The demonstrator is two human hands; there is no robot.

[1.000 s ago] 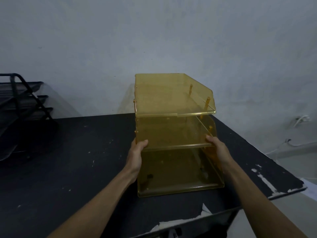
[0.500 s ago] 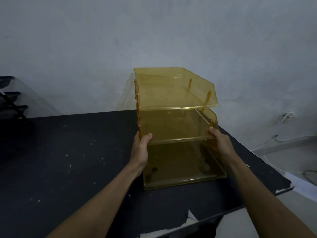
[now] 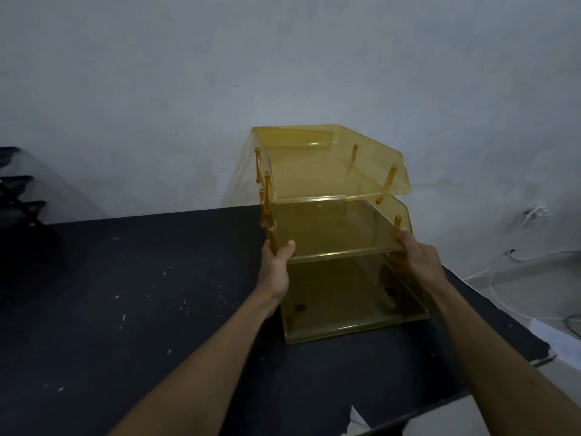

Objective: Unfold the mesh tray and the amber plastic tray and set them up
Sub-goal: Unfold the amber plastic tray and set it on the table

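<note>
Spreading across the lower frame, the black table (image 3: 125, 309) carries the amber plastic tray (image 3: 330, 234) toward its far right part, close to the pale wall (image 3: 283, 58). The tray stands opened out in three tiers, stepped back like stairs, with slim amber pegs (image 3: 389, 180) holding the levels apart. Compared with a second ago the whole stack sits farther right and nearer the table's right edge, and it appears turned slightly, so more of its left side and left-hand pegs now show (some of this may be the head camera swinging, since the dark rack at the left has also slid toward the frame edge). My reading is that the unfolding of this tray is done and the person is only nudging it into its final spot.

The mesh tray (image 3: 19, 190) shows only as a dark tiered shape at the far left edge, well apart from the amber one; whether it is fully set up cannot be told from this sliver.

The left hand (image 3: 275, 269) grips the front left corner of the middle tier, thumb over the lip and fingers behind. The right hand (image 3: 419, 256) clasps the front right corner of the same tier, thumb (image 3: 405, 237) on top of the rim. Both still hold firm, so letting go looks like the remaining step here.
</note>
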